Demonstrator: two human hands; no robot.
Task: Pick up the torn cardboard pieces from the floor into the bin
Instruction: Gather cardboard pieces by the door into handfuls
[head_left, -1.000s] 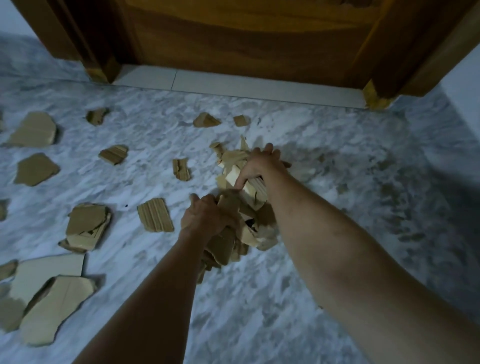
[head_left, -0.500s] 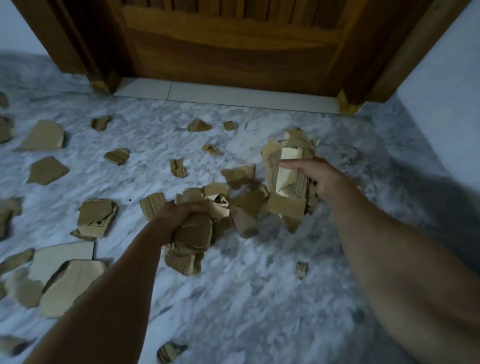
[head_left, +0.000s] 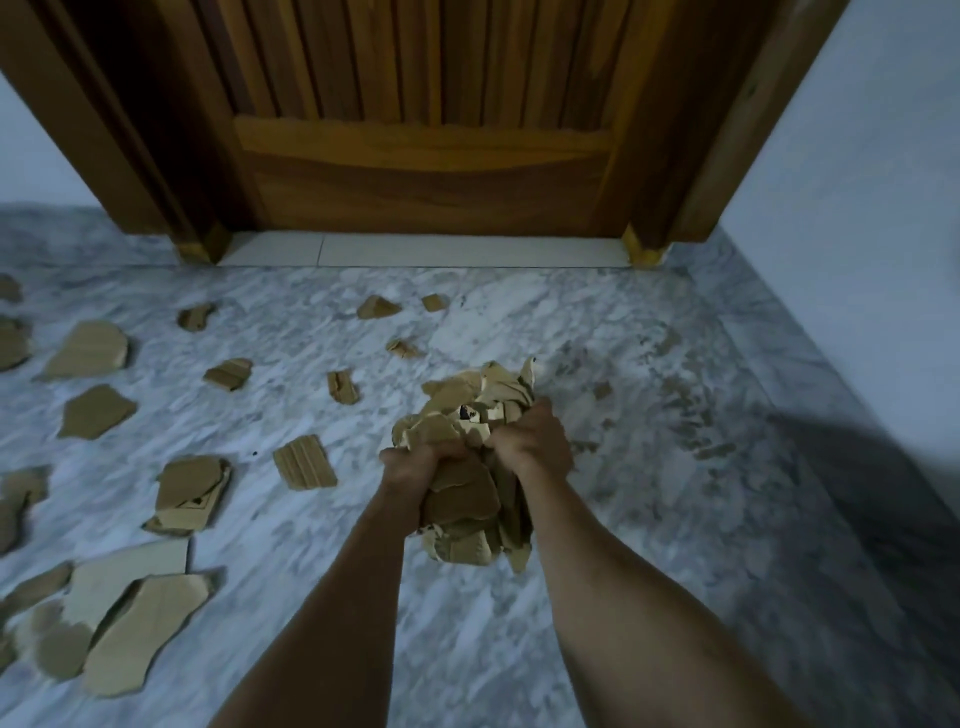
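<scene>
Loose cardboard pieces (head_left: 98, 410) lie scattered over the left and far marble floor (head_left: 649, 364), well apart from the hands. The left hand (head_left: 410, 462) and right hand (head_left: 530, 441) press together, both clenched around one bundle of torn cardboard (head_left: 467, 488) held above the floor. No bin is in view. Squeeze evenly from both sides and keep the low scraps supported, since they look ready to slip out.

Single head view, looking forward-down over marble floor (head_left: 519, 649) toward wooden door (head_left: 426, 156).
</scene>
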